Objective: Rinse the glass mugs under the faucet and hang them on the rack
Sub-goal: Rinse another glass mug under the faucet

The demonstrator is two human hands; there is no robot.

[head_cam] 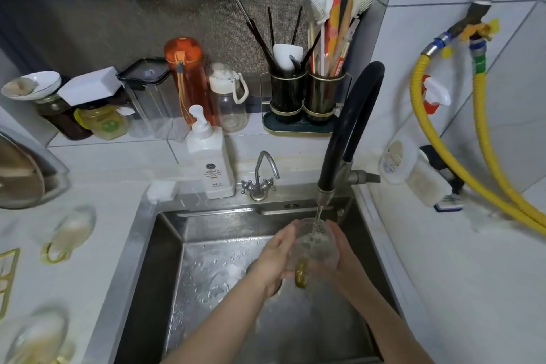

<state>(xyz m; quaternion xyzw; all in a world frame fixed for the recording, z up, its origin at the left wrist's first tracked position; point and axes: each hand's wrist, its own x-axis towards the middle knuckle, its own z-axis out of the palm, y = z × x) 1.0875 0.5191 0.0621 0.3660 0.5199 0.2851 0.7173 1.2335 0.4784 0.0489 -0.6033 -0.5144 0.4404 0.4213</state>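
Both hands, left hand (277, 251) and right hand (339, 254), cup glass mug (317, 245) under faucet (325, 195) stream. Risk: wet glass slips, knocks sink (165, 245).

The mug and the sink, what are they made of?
The mug looks like clear glass: you can see through it, and its handle looks shiny gold. The sink looks like brushed steel: grey and dully reflective under the water drops.

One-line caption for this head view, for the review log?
Both hands, left hand and right hand, cup a glass mug under the running black faucet above the steel sink.
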